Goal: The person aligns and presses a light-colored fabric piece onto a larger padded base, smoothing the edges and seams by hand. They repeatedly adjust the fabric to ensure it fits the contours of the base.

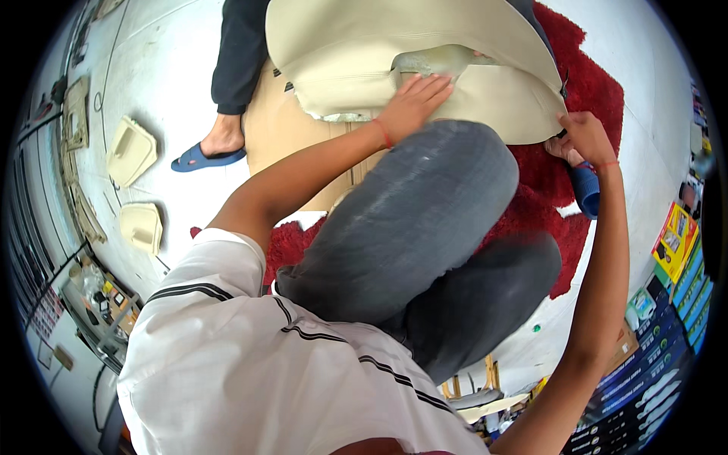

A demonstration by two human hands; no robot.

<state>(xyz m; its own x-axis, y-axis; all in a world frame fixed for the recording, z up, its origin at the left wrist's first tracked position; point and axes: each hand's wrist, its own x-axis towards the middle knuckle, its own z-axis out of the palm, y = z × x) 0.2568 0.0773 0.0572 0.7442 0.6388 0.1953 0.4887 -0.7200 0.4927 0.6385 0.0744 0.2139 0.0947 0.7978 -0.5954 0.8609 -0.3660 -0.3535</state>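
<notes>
A large beige leather-like seat cover (485, 23) lies in front of me, its panels sewn together with seams. Through a gap in it a dull greenish-grey pad (434, 59) shows. My left hand (417, 100) rests on the cover just below that gap, fingers stretched out and flat. Over at the cover's right edge, my right hand (588, 136) has its fingers closed on the corner. White padding (341, 117) peeps out under the cover's lower left edge. My bent knee in grey trousers (447, 163) comes up against the near side of the cover.
Under the cover are a cardboard sheet (265, 152) and a red shaggy rug (603, 83). Another person's feet in blue slippers (208, 158) flank the cover. Two beige moulded panels (135, 152) lie on the floor at left. Stacked boxes (644, 379) stand at lower right.
</notes>
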